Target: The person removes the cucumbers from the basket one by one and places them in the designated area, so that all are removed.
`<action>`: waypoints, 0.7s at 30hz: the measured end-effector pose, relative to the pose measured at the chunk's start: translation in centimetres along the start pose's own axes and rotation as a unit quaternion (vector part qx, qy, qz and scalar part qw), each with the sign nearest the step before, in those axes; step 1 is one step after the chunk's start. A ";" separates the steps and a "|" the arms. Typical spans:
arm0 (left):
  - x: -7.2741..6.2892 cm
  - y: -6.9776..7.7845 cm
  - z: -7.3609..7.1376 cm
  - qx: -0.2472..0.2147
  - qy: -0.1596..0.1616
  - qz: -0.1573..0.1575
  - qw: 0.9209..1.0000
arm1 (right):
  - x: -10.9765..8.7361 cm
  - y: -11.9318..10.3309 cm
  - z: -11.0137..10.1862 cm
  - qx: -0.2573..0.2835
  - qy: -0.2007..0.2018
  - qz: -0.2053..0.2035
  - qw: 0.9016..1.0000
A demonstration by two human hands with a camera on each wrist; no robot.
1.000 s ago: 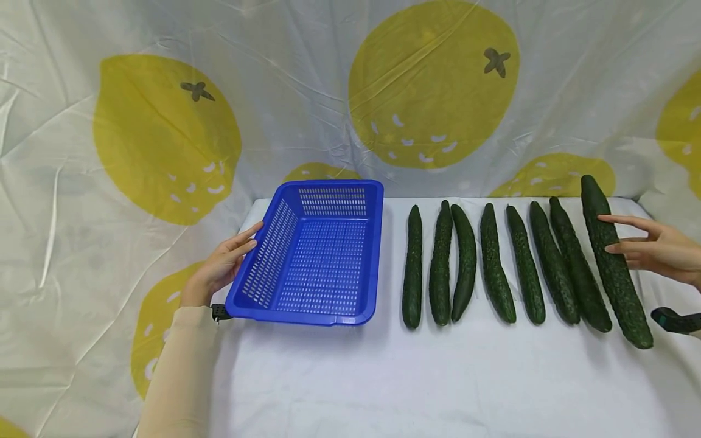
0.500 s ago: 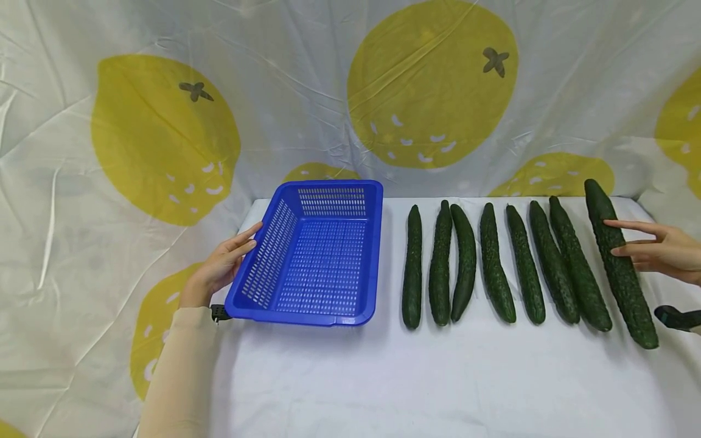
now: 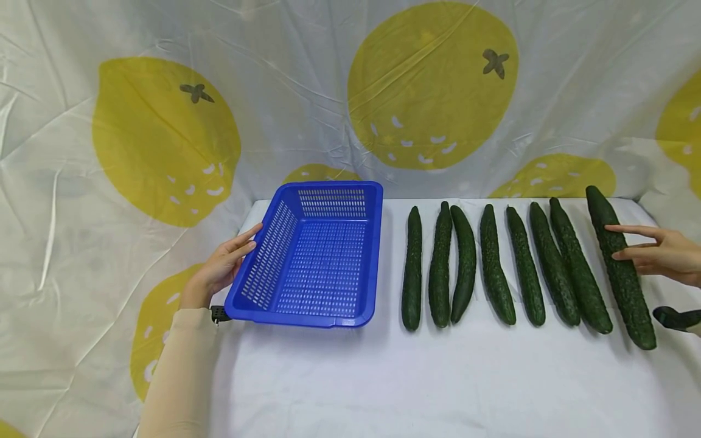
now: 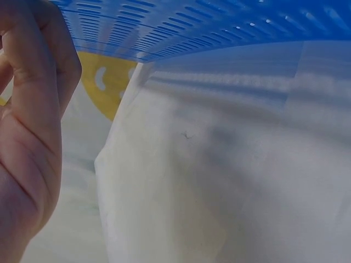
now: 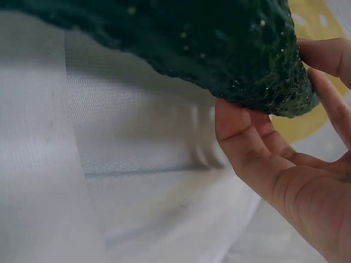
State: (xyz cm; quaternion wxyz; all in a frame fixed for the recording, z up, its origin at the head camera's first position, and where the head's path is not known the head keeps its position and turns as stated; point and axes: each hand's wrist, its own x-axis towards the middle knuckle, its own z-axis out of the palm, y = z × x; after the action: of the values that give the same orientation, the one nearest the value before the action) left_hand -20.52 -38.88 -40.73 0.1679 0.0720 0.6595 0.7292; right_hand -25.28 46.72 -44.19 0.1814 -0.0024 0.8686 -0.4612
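My left hand (image 3: 220, 267) holds the blue plastic basket (image 3: 378, 255) by its left side. In the left wrist view the basket's slotted wall (image 4: 219, 22) hangs over the white cloth, and the left fingers are partly hidden. At the far right, my right hand (image 3: 665, 252) grips a long, dark green, bumpy cucumber (image 3: 630, 298) near its upper half. The right wrist view has fingers and thumb on both sides of this cucumber (image 5: 219, 49), with a gap between it and the cloth below.
Several other cucumbers lie side by side between basket and right hand, from the leftmost cucumber (image 3: 412, 274) to one (image 3: 583, 274) beside the held one. White cloth (image 3: 438, 383) covers the table. A lemon-print curtain (image 3: 306, 79) hangs behind.
The held cucumber and right hand have shifted slightly right and down in the head view. The left hand and basket have stayed put.
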 end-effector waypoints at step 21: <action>0.0 -0.1 0.0 0.007 0.003 -0.004 1.000 | 0.6 0.4 0.9 -0.009 0.006 -0.014 1.000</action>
State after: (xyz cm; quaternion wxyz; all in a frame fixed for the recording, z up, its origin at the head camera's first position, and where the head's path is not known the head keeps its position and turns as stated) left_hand -20.48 -38.90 -40.86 0.1677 0.0683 0.6654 0.7242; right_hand -25.50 46.11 -45.19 0.1693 -0.0138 0.8736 -0.4560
